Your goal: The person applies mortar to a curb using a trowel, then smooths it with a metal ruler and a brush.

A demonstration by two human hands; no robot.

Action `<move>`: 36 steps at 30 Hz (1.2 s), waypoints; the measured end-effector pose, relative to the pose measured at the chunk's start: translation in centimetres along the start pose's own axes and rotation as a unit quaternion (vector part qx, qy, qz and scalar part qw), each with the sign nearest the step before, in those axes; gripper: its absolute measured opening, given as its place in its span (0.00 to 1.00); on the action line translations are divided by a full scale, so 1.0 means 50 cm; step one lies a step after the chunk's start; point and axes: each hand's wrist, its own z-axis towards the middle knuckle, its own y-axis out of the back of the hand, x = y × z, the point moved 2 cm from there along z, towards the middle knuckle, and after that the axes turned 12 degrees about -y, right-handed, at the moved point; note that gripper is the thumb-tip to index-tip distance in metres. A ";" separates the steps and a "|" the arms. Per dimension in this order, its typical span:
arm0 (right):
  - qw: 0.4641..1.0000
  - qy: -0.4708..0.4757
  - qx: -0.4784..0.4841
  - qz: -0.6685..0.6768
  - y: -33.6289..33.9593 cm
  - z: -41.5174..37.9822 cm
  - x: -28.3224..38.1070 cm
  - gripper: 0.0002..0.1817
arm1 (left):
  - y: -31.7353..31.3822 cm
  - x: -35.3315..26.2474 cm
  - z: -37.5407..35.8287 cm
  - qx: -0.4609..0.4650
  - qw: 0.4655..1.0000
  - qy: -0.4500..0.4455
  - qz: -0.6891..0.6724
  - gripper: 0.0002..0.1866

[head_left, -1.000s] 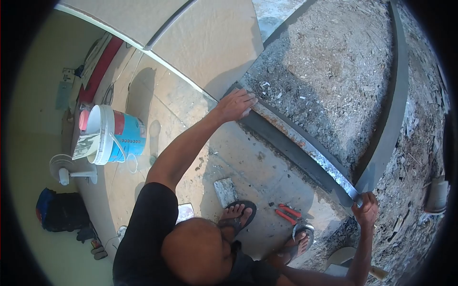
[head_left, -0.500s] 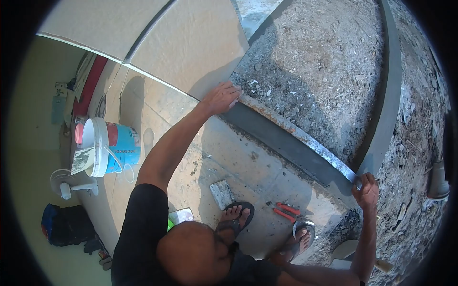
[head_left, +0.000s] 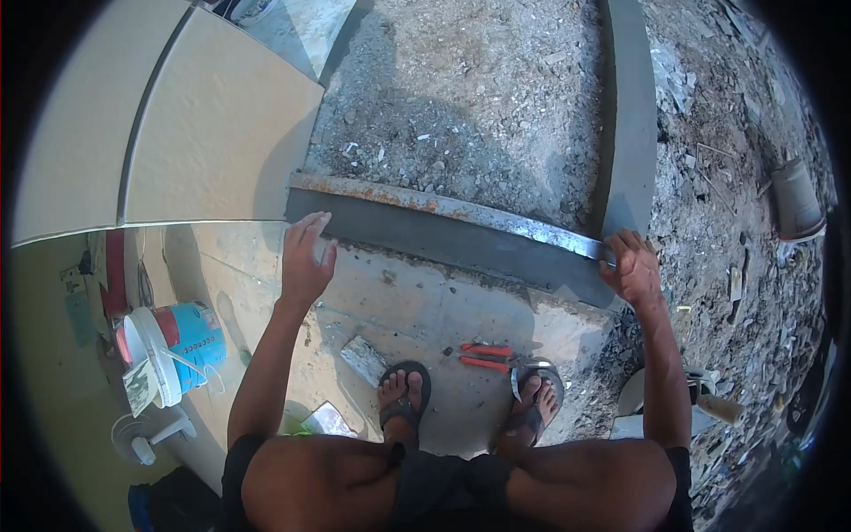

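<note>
A long, flat metal bar (head_left: 532, 228), rusty toward its left end and shiny toward its right, lies along the inner edge of a smooth grey cement strip (head_left: 443, 246). My right hand (head_left: 635, 268) has its fingers curled on the bar's right end, by the corner of the cement edging. Off the bar, my left hand (head_left: 307, 262) is raised near the left end of the strip, its fingers stretched out and thumb apart, holding nothing. Beyond the bar is a bed of gravelly soil (head_left: 479, 106).
By my feet lie a red-handled cutting tool (head_left: 486, 356) and a tile piece (head_left: 363, 358). A blue-and-white bucket (head_left: 182, 346) and a fan (head_left: 146, 439) are at left. Large tiles (head_left: 217, 133) border the soil bed. Rubble and a pot-like container (head_left: 795, 199) are at right.
My left hand has let go of the bar's left end and drawn back toward me. My right hand stays at the right end. The camera view has turned and shifted.
</note>
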 end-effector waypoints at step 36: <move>0.993 0.014 0.121 -0.005 0.106 0.052 0.031 0.19 | 0.006 0.172 0.078 0.103 0.989 0.054 0.093 0.16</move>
